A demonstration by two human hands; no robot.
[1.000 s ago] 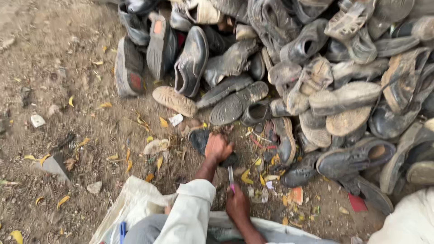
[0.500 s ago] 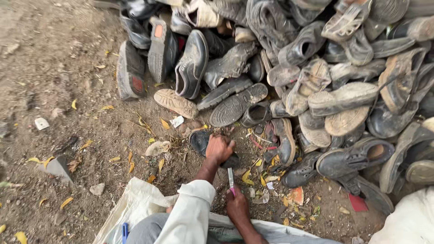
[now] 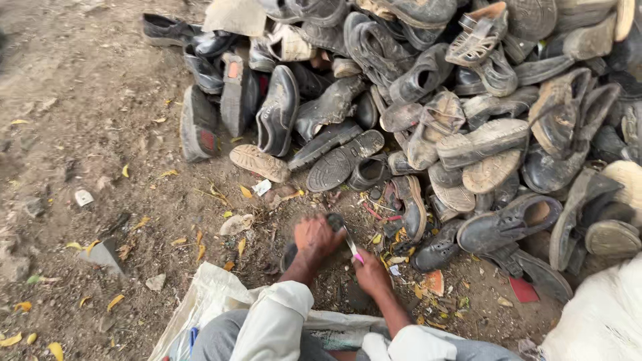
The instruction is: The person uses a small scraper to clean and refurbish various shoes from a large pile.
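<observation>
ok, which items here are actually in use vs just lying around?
In use:
- left hand pressing down on a dark shoe piece
- right hand holding a pink-handled blade against it

Lying about:
- pile of worn shoes
- loose tan sole
- white sack
- yellow leaves and scraps on the dirt

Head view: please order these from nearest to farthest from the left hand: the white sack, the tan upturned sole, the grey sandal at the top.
1. white sack, below-left of the left hand.
2. tan upturned sole, above, on the pile's edge.
3. grey sandal, far up right.
</observation>
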